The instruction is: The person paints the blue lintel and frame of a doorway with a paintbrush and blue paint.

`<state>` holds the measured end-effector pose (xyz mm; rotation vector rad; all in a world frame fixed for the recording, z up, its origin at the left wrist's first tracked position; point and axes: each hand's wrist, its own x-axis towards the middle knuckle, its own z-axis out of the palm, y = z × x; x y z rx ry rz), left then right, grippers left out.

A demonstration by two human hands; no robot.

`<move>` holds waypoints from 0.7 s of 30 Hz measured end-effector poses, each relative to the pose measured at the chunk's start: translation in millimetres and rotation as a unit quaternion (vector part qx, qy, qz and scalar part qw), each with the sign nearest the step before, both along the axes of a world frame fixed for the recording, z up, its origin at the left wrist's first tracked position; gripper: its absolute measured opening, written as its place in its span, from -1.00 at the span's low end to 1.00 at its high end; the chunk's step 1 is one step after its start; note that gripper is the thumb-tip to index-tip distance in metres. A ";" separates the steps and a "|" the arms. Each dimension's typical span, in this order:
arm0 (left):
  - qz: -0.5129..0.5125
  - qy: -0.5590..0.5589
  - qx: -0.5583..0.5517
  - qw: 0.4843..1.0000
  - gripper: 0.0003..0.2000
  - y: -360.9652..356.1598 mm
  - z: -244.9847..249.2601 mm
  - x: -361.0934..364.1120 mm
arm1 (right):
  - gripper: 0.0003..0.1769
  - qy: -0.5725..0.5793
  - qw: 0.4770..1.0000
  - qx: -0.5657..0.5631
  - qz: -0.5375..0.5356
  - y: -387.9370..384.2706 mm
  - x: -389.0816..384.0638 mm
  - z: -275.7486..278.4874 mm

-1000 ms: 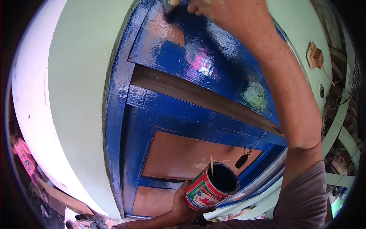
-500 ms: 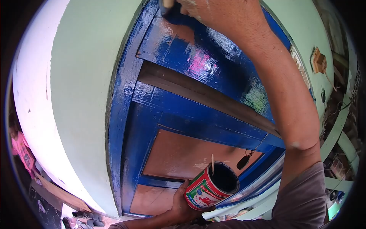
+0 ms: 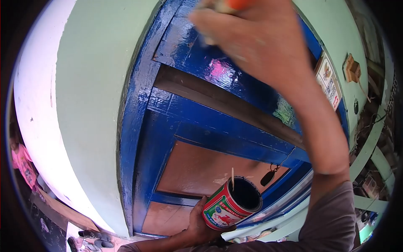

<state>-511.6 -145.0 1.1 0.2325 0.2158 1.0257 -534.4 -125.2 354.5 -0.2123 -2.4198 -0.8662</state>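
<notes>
My left hand [image 3: 196, 227] grips an open red, white and green paint can [image 3: 230, 204] low in front of the door, with a thin stick standing in its dark paint. My right hand [image 3: 256, 40] is raised and blurred near the top of the door, closed on a paintbrush whose orange handle end [image 3: 239, 3] shows at the frame's top edge. The bristles are hidden. The wooden door [image 3: 210, 126] is wet glossy blue over its upper panel and rails. Its lower panels [image 3: 197, 172] are still brown.
A pale green wall [image 3: 92, 105] flanks the door on the left. A white sticker [image 3: 329, 86] and a wooden box [image 3: 351, 67] hang on the wall at right. A dark key fob [image 3: 266, 177] dangles by the door's edge. A person in pink [image 3: 23, 166] stands far left.
My right hand has swept down and towards the camera from the door's top edge, now blurred. The brown patch on the upper panel is covered in blue. The can has stayed put.
</notes>
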 end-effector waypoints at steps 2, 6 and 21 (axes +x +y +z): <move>-0.016 -0.023 0.001 1.000 -0.12 5.0 -10.1 2.3 | -0.91 0.007 0.992 -0.095 0.080 5.1 -10.2 2.2; -0.016 -0.013 -0.002 1.000 -0.13 6.5 -13.0 2.9 | -0.93 0.045 0.942 -0.196 0.270 50.1 -5.8 -10.4; 0.025 -0.094 0.020 0.995 -0.19 9.9 -27.4 20.3 | -0.90 0.106 0.935 -0.087 0.328 49.2 -31.1 -15.4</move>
